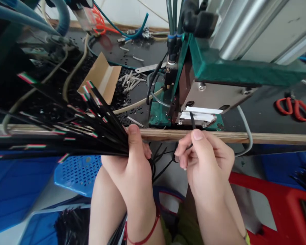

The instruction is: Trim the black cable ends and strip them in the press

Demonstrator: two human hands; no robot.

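A thick bundle of black cables, with short red, white and green wire ends fanned out to the left, is clasped in my left hand. The thumb presses on top of the bundle. My right hand pinches one black cable between thumb and fingers. That cable's end points up into the slot between two white strips on the metal jaws of a green press. Its tip is hidden there. Between my hands, the cables' lower lengths hang below the bench edge.
Red-handled scissors lie right of the press. Behind the bundle are a folded cardboard piece, pale tube offcuts and black scraps. Hoses cross the bench. Below stand a blue perforated stool, a red stool and blue bins.
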